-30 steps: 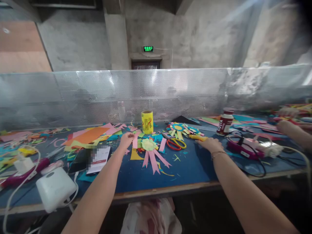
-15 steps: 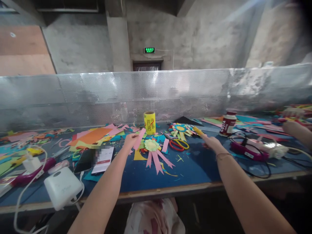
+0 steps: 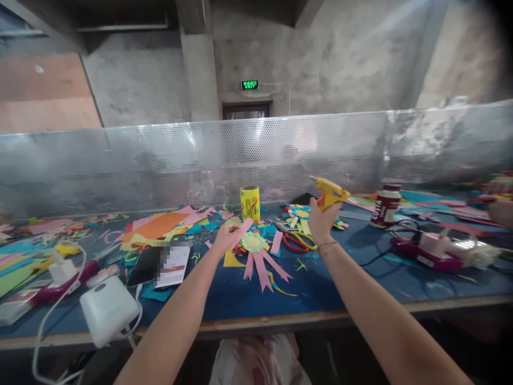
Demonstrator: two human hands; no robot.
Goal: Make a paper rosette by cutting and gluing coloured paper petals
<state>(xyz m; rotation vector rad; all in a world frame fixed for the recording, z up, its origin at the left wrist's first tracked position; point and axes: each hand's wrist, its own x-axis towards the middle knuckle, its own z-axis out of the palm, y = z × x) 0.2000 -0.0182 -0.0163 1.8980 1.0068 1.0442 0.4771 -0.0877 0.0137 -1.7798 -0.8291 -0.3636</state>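
Note:
Between the fingers of my left hand [image 3: 227, 235] is a pink paper strip [image 3: 242, 231], slanting up to the right. My right hand [image 3: 323, 220] grips a yellow glue gun [image 3: 329, 193], raised above the table with its nozzle pointing left. A paper rosette with a pale green centre [image 3: 253, 242] and pink tails [image 3: 262, 271] lies on the blue table between my hands. Beside it is a short pink strip [image 3: 276, 242]. Red and yellow handled scissors [image 3: 297, 241] rest right of the rosette.
A yellow tape roll [image 3: 250, 204] stands behind the rosette. A phone [image 3: 173, 266], white charger [image 3: 108, 310] and paper scraps are at left. A dark red bottle [image 3: 386, 205] and purple device [image 3: 430, 254] are at right. Another person's hand [image 3: 500, 211] shows at the far right.
My right hand has lifted the glue gun and moved left, bringing the whole tool into sight. My left hand still has the pink strip, now slightly lower. The view has shifted a little.

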